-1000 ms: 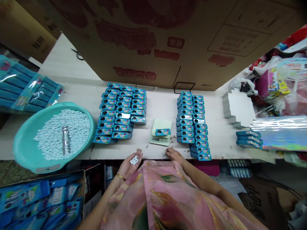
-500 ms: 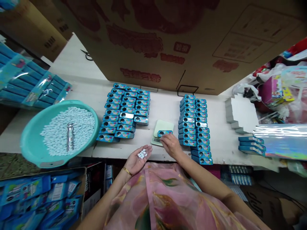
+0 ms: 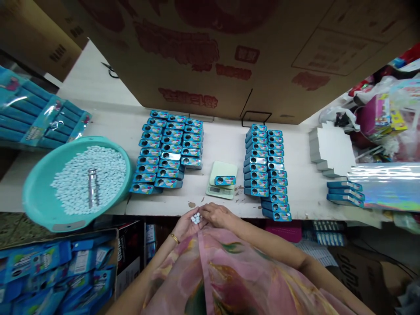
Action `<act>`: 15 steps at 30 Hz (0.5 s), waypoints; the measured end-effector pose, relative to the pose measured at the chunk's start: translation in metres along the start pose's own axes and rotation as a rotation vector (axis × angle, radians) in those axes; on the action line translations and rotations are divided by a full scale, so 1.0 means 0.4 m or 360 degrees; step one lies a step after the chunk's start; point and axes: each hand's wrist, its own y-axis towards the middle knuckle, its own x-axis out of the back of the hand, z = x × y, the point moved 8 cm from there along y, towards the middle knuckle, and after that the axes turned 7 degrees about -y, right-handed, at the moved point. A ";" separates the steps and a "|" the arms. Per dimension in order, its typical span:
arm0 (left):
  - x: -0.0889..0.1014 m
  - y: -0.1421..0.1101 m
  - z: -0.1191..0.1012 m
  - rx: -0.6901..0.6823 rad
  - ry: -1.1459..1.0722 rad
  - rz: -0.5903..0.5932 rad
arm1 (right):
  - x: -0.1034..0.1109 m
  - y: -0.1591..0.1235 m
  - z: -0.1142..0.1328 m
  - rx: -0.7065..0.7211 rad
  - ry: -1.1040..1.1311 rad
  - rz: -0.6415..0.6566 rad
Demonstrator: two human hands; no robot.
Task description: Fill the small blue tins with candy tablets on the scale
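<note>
Cupped palm up at the table's front edge, my left hand (image 3: 182, 228) holds a small heap of white candies (image 3: 196, 218). My right hand (image 3: 216, 214) touches it from the right, fingers curled in beside the heap; whatever is between those fingertips is hidden. Just beyond, a blue candy tin (image 3: 225, 180) lies on a pale kitchen scale (image 3: 223, 168), whose display I cannot read. Left of the scale stand rows of blue tins (image 3: 169, 154), and more tins (image 3: 257, 162) stand to its right. A turquoise basin (image 3: 36, 188) holds many white candies (image 3: 74, 183) and a metal cylinder (image 3: 93, 188).
A large cardboard box (image 3: 210, 52) rises behind the tins. Scissors (image 3: 111, 72) lie at the back left. White card pieces (image 3: 334, 148) and a few blue boxes (image 3: 345, 191) sit at right. Below left, an open carton holds blue packets (image 3: 59, 267).
My right hand went from the table edge to the tin on the scale, then back down to my left palm. My left hand rose slightly and shifted right, still holding candies.
</note>
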 end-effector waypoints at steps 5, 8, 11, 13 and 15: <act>-0.036 0.004 -0.005 -0.0060 0.0082 0.0086 | 0.047 -0.016 -0.020 -0.0080 0.0090 -0.0134; -0.068 0.001 -0.023 -0.0144 0.0082 0.0182 | 0.123 -0.030 -0.069 -0.0216 0.0238 -0.0378; -0.082 -0.003 -0.041 -0.0178 0.0066 0.0185 | 0.187 -0.032 -0.142 -0.0390 0.0265 -0.0584; -0.084 -0.006 -0.051 -0.0206 0.0057 0.0161 | 0.203 -0.023 -0.189 -0.0500 0.0223 -0.0608; -0.082 -0.009 -0.057 -0.0221 0.0040 0.0141 | 0.202 -0.015 -0.222 -0.0548 0.0220 -0.0592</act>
